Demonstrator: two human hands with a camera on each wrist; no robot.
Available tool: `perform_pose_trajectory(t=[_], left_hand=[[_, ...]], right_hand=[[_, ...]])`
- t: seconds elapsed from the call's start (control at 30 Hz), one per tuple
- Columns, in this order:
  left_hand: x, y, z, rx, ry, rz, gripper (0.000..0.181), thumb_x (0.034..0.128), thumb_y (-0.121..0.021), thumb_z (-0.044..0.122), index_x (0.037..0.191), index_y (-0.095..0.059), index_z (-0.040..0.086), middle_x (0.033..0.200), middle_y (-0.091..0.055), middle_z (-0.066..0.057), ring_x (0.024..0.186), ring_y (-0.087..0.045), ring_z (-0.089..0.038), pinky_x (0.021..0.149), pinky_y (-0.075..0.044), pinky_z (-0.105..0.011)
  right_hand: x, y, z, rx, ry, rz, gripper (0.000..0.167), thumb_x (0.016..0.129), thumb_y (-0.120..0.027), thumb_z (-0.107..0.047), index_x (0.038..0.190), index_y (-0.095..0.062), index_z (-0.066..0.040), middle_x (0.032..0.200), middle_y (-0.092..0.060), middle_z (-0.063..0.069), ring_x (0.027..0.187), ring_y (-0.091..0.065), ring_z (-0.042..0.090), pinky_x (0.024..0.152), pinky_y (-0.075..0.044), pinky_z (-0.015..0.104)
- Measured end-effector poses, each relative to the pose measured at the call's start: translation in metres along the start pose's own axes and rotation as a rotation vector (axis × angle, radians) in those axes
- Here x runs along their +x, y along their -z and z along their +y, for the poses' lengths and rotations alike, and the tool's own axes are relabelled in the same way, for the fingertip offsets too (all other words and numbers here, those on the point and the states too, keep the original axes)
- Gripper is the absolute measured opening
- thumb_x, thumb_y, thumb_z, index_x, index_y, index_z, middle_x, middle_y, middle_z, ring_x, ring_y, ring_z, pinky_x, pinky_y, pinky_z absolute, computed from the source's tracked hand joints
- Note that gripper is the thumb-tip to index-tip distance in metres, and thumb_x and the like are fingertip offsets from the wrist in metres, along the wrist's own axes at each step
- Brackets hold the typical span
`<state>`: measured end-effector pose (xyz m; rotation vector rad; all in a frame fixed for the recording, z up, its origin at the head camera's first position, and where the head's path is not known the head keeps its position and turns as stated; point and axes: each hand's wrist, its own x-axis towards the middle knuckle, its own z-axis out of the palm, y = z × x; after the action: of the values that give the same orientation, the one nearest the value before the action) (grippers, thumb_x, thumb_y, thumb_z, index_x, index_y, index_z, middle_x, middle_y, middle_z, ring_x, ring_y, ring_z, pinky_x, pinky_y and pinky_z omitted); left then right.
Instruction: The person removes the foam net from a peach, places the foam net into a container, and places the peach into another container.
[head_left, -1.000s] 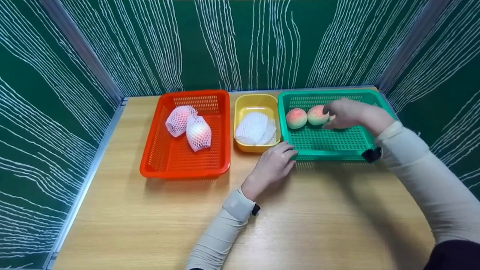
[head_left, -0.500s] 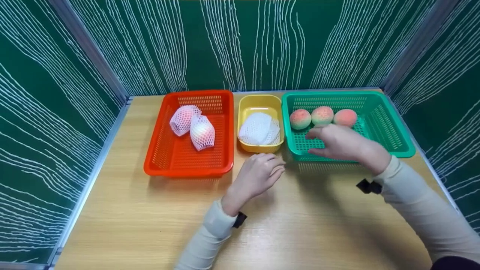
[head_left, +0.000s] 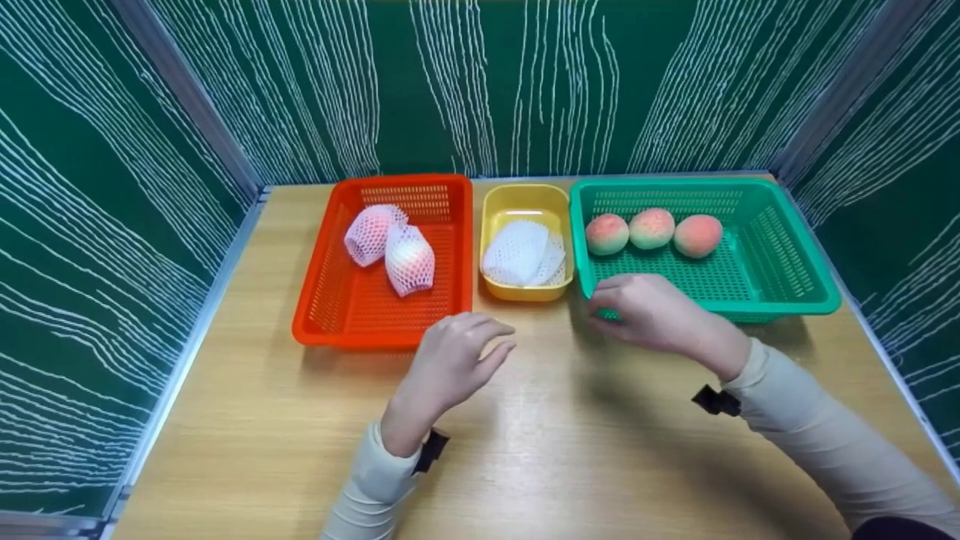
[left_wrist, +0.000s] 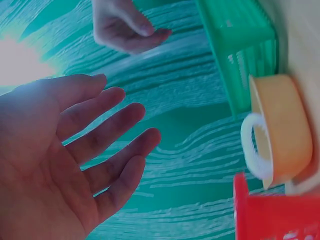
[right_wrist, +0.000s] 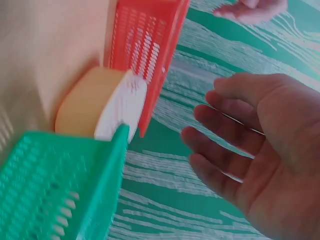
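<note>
Left hand (head_left: 448, 361) and right hand (head_left: 654, 313) empty, fingers relaxed apart; foam fruit nets (head_left: 516, 252) presumably corralled by yellow tub (head_left: 528, 293).

three bare pink peaches (head_left: 651, 229) in green basket (head_left: 697, 279), two netted peaches (head_left: 410, 261) in red basket (head_left: 375, 311), overlapping white nets (head_left: 516, 253) in yellow tub (head_left: 529, 292)

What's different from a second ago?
The right hand drew back from the peaches in the green basket, toward its near left corner; whether it let go of one is unclear. The left hand left that basket's rim and moved left, toward the red basket. Both hold nothing. The wrapped fruits and white nets stayed put.
</note>
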<state>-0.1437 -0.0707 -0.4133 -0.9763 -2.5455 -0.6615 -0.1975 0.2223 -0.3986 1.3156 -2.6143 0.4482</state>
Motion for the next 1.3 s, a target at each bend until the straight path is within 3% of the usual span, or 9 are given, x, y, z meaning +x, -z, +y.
perform_pose_trajectory(t=[0.3,0.47,0.63,0.83,0.97,1.13,1.3], left_hand=[[-0.012,0.021,-0.023,-0.040,0.172,0.066,0.016,0.0908,-0.069,0.025,0.101,-0.076,0.014,0.095,-0.071,0.003,0.085,-0.066,-0.014,0.074,-0.053,-0.029],[-0.007,0.042,-0.033,0.003,0.269,0.037,0.020,0.0903,-0.070,0.027,0.104,-0.075,0.013,0.099,-0.071,0.001,0.089,-0.067,-0.017,0.076,-0.054,-0.031],[0.006,0.064,-0.041,0.031,0.388,-0.090,0.033,0.0904,-0.069,0.034,0.116,-0.070,0.014,0.111,-0.069,-0.003,0.097,-0.065,-0.019,0.083,-0.053,-0.034],[0.029,0.079,-0.062,0.073,0.475,-0.249,0.045,0.0886,-0.070,0.039,0.126,-0.065,0.015,0.119,-0.063,-0.007,0.099,-0.059,-0.020,0.085,-0.053,-0.037],[0.045,0.081,-0.080,0.108,0.475,-0.373,0.045,0.0901,-0.068,0.036,0.129,-0.062,0.015,0.124,-0.059,-0.008,0.102,-0.056,-0.022,0.091,-0.051,-0.041],[0.065,0.081,-0.107,0.125,0.425,-0.529,0.043,0.0912,-0.068,0.027,0.131,-0.060,0.014,0.126,-0.059,-0.008,0.106,-0.056,-0.022,0.095,-0.047,-0.041],[0.084,0.076,-0.137,0.169,0.403,-0.635,0.053,0.0830,-0.077,0.018,0.133,-0.059,0.016,0.125,-0.059,-0.005,0.105,-0.054,-0.022,0.097,-0.046,-0.042]], right_hand=[[0.030,-0.031,-0.023,-0.011,0.106,0.016,0.004,0.084,-0.070,-0.007,0.086,-0.072,-0.010,0.077,-0.065,0.000,0.067,-0.062,0.015,0.060,-0.053,0.031],[0.051,-0.050,-0.037,-0.005,0.167,0.024,0.012,0.087,-0.069,-0.013,0.098,-0.072,-0.008,0.092,-0.068,0.005,0.080,-0.066,0.019,0.067,-0.055,0.033],[0.071,-0.072,-0.049,-0.032,0.208,-0.015,0.028,0.090,-0.069,-0.021,0.114,-0.070,-0.008,0.112,-0.068,0.008,0.098,-0.066,0.023,0.082,-0.054,0.037],[0.091,-0.093,-0.056,-0.066,0.216,0.001,0.034,0.091,-0.070,-0.022,0.122,-0.067,-0.009,0.121,-0.066,0.006,0.099,-0.065,0.022,0.081,-0.054,0.034],[0.098,-0.102,-0.056,-0.066,0.210,0.011,0.033,0.090,-0.070,-0.019,0.121,-0.068,-0.010,0.119,-0.067,0.005,0.096,-0.066,0.021,0.078,-0.054,0.033],[0.101,-0.108,-0.058,-0.077,0.212,-0.001,0.029,0.090,-0.070,-0.016,0.119,-0.069,-0.012,0.114,-0.069,0.003,0.095,-0.067,0.019,0.078,-0.054,0.033],[0.104,-0.112,-0.061,-0.124,0.251,0.014,0.026,0.093,-0.065,-0.012,0.118,-0.070,-0.015,0.110,-0.070,0.001,0.092,-0.067,0.017,0.074,-0.054,0.031]])
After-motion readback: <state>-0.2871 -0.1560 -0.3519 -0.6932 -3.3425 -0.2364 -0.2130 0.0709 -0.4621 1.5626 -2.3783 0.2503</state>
